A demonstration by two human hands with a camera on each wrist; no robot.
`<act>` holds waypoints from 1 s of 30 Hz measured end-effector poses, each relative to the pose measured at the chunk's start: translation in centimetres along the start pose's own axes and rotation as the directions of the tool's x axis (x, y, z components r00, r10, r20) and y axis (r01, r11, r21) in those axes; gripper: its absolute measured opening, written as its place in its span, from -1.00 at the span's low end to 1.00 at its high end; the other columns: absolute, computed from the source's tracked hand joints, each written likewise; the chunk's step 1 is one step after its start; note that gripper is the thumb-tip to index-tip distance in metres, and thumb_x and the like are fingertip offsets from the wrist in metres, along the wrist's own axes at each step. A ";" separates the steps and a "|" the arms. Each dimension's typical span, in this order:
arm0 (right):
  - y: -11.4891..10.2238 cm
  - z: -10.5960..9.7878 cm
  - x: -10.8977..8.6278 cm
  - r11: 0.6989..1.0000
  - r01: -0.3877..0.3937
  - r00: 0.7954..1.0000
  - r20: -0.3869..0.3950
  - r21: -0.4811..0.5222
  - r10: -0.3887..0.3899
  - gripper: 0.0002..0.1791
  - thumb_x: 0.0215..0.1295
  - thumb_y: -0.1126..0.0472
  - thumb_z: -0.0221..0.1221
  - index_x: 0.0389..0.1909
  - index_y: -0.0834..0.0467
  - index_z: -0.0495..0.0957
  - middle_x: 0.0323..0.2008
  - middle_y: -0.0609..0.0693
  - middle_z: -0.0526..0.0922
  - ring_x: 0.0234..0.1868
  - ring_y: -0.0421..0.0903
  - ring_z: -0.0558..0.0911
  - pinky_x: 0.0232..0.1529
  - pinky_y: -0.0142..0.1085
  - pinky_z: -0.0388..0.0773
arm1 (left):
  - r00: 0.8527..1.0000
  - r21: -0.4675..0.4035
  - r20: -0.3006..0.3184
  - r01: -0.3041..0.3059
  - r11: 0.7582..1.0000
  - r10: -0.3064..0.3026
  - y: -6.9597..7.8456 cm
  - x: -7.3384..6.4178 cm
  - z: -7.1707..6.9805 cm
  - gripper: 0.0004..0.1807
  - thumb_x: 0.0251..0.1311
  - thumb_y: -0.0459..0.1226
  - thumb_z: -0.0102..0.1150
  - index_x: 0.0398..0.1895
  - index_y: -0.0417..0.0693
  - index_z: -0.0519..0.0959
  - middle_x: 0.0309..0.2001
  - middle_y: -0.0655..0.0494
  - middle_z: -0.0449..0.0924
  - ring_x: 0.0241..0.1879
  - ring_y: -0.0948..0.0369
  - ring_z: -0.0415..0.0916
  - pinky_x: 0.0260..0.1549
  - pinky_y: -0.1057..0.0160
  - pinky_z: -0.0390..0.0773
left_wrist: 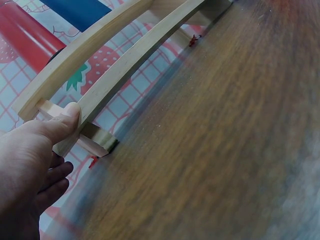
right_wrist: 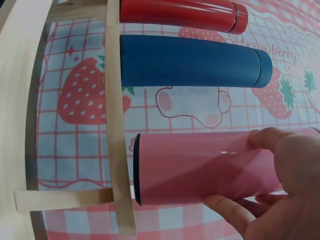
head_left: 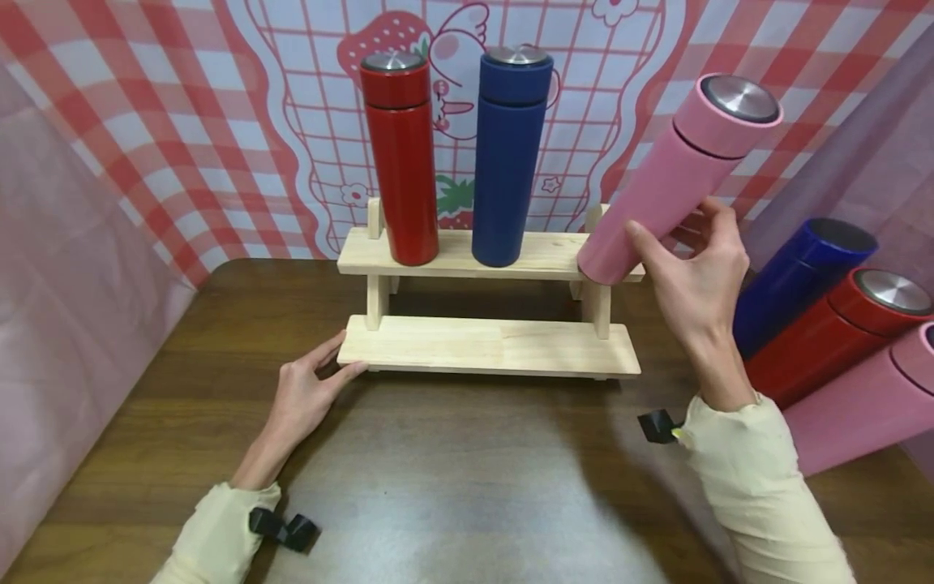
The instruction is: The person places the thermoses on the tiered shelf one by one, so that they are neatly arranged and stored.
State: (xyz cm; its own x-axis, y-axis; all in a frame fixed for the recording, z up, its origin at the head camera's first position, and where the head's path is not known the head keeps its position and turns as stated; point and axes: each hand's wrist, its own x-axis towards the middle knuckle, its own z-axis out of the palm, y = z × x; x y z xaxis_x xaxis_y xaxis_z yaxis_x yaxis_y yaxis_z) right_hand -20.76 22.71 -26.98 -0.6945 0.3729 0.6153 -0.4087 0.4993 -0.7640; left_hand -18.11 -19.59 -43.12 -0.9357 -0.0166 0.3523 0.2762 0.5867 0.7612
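My right hand [head_left: 696, 280] grips a pink thermos flask [head_left: 667, 182] round its lower half. The flask leans to the right, its base close to the right end of the rack's upper shelf; in the right wrist view its dark base rim lies right by the shelf edge. My left hand [head_left: 306, 397] pinches the left end of the lower shelf of a two-tier wooden rack [head_left: 489, 345], thumb at the front edge in the left wrist view. Upright on the upper shelf stand a red thermos flask [head_left: 401, 170] at the left and a blue thermos flask [head_left: 511, 162] near the middle.
At the right side of the brown table [head_left: 452, 487] are a dark blue flask [head_left: 791, 280], another red flask [head_left: 835, 341] and another pink flask [head_left: 864, 405], close together beside my right forearm. A checked strawberry-print cloth [head_left: 292, 105] hangs behind the rack.
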 end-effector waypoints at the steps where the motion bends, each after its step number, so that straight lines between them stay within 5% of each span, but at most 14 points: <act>1: -0.1 0.1 0.1 1.000 0.003 1.000 0.003 -0.006 -0.003 -0.40 0.15 0.22 0.50 0.21 0.21 0.55 -0.14 -0.15 0.63 -0.11 -0.22 0.63 -0.11 -0.48 0.58 | 1.000 0.000 0.000 0.001 1.000 -0.001 0.0 0.0 0.0 -0.32 0.24 -0.20 0.50 0.34 -0.35 0.52 0.15 -0.24 0.63 0.13 -0.06 0.63 0.03 -0.06 0.62; 11: -0.4 1.3 1.0 1.000 -0.020 0.998 0.054 -0.011 0.021 -0.35 0.18 0.15 0.50 0.28 0.19 0.53 0.00 0.10 0.68 -0.06 -0.17 0.66 -0.06 -0.44 0.60 | 1.000 0.005 -0.004 -0.004 1.000 0.004 0.0 0.0 0.0 -0.33 0.23 -0.20 0.50 0.34 -0.34 0.52 0.14 -0.23 0.63 0.13 -0.06 0.63 0.04 -0.08 0.61; 21: -0.5 2.5 1.9 0.998 -0.056 0.993 0.103 0.020 0.054 -0.37 0.18 0.15 0.49 0.25 0.22 0.54 0.01 0.18 0.69 -0.03 -0.11 0.69 0.05 -0.33 0.65 | 1.000 0.010 0.004 0.007 1.000 -0.007 0.1 0.0 0.0 -0.32 0.24 -0.19 0.50 0.35 -0.34 0.52 0.16 -0.24 0.62 0.16 -0.07 0.60 0.08 -0.09 0.60; 30: -1.1 3.4 2.4 0.997 -0.045 0.985 0.165 -0.060 0.054 -0.30 0.22 0.05 0.47 0.33 0.23 0.49 0.08 0.19 0.67 0.05 -0.02 0.66 0.11 -0.28 0.63 | 1.000 0.022 0.000 0.004 1.000 -0.004 0.0 0.0 0.0 -0.30 0.21 -0.20 0.52 0.35 -0.34 0.51 0.18 -0.23 0.61 0.18 -0.07 0.59 0.09 -0.07 0.59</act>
State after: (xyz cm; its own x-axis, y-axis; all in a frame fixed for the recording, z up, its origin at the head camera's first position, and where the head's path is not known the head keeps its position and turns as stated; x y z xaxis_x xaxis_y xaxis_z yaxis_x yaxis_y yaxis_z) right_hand -24.03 20.40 -25.35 -0.8039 0.2649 0.5325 -0.3409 0.5285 -0.7775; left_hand -18.08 -19.63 -43.14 -0.9369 -0.0188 0.3491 0.2674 0.6047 0.7502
